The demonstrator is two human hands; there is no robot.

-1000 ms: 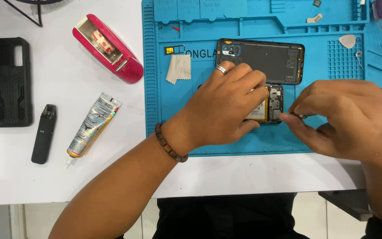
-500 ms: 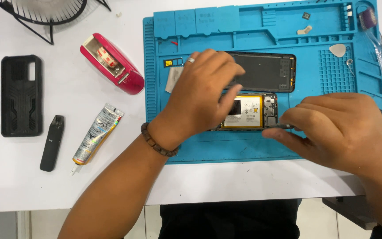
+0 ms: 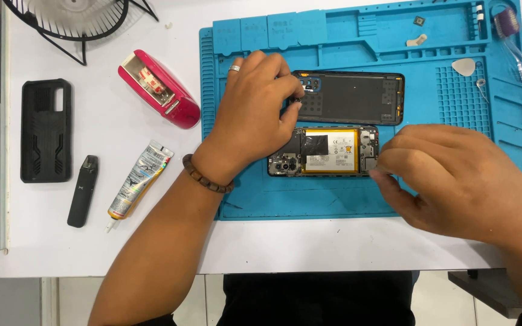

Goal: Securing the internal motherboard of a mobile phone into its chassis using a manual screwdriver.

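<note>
Left hand (image 3: 252,115) grip pinched on back cover (image 3: 351,98) corner; right hand (image 3: 448,175) grip narrow, at opened phone (image 3: 324,151) edge.

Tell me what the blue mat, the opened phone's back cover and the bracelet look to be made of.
Blue mat: likely silicone, matte, with moulded ribs and compartments. Back cover: apparently black plastic, dull inner face. Bracelet: dark round beads, possibly wood, on the left hand wrist.

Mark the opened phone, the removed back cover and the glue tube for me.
opened phone (image 3: 330,151): head view, on the yellow battery at its middle.
back cover (image 3: 357,96): head view, centre of its dark inner face.
glue tube (image 3: 140,180): head view, middle of the tube body.
</note>
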